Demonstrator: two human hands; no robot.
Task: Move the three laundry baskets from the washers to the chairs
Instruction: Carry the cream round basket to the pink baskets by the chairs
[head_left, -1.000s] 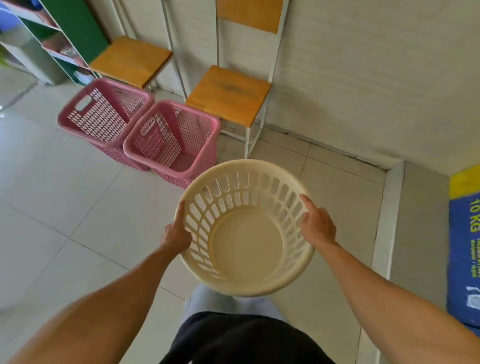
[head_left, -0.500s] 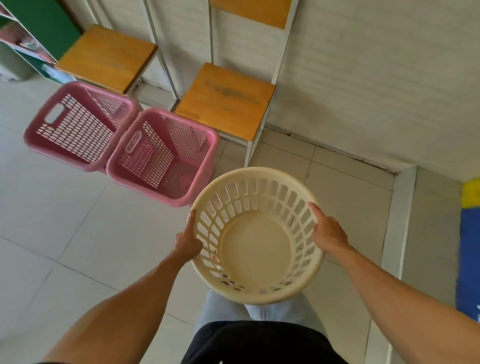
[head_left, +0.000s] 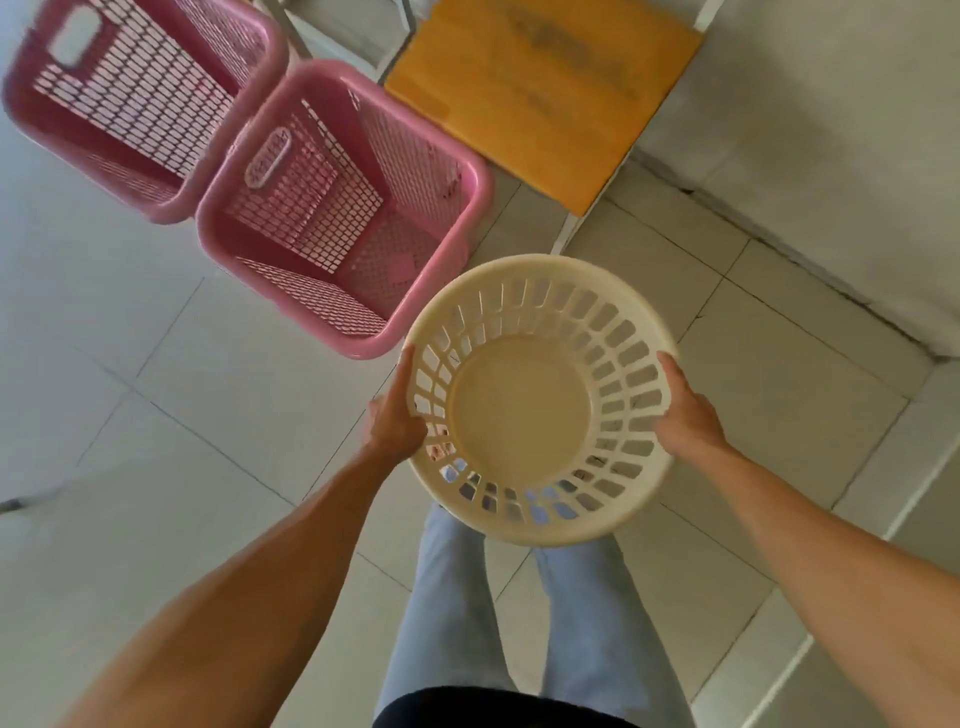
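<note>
I hold a round cream laundry basket (head_left: 524, 410) in the air above the tiled floor, empty, its opening facing up. My left hand (head_left: 397, 415) grips its left rim and my right hand (head_left: 685, 415) grips its right rim. Two empty pink square baskets stand side by side on the floor: the nearer one (head_left: 343, 208) just left of the cream basket, the other (head_left: 130, 93) at the top left. A chair with an orange wooden seat (head_left: 540, 88) stands right of the pink baskets, against the wall.
A pale wall (head_left: 831, 114) runs along the upper right, meeting the floor at a dark seam. A raised tiled step (head_left: 924, 493) edges the floor on the right. My legs in light jeans (head_left: 519, 613) are below the basket.
I have moved closer to the chair and pink baskets, which slid down and grew larger in view. The second chair and the shelf at the left have left the frame. Both hands kept their grip.
</note>
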